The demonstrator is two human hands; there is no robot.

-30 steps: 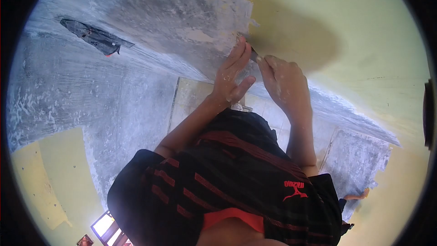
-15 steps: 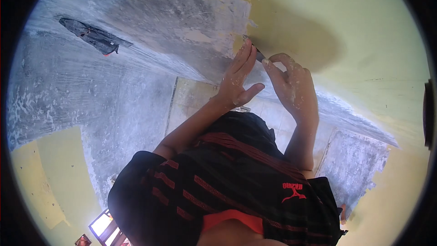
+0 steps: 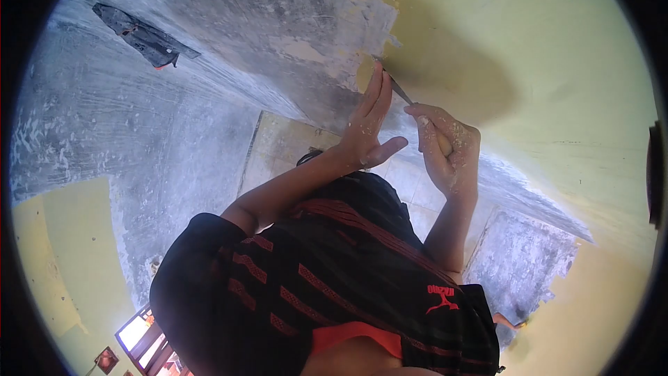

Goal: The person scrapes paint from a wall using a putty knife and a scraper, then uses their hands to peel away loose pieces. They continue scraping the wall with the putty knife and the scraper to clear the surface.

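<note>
My right hand (image 3: pixel 451 145) is closed around the handle of a scraper (image 3: pixel 399 89), its thin dark blade pointing up and left at the wall. The blade end lies by the ragged edge where yellow paint (image 3: pixel 473 42) meets bare grey plaster (image 3: pixel 292 14). My left hand (image 3: pixel 369 125) has its fingers stretched out and the thumb apart. Its fingertips are against or right beside the blade near the tip; contact is hard to make out. Pale paint flakes stick to both hands.
A dark crumpled sheet (image 3: pixel 142 36) lies on the grey surface at upper left. Pale floor tiles (image 3: pixel 275 150) show below the wall. Another grey bare patch (image 3: pixel 518 257) is at lower right, and a window (image 3: pixel 142 338) at lower left.
My right hand has shifted slightly down and turned, so more of the blade and the handle show. My left hand stays nearly in place. The view has tilted a little.
</note>
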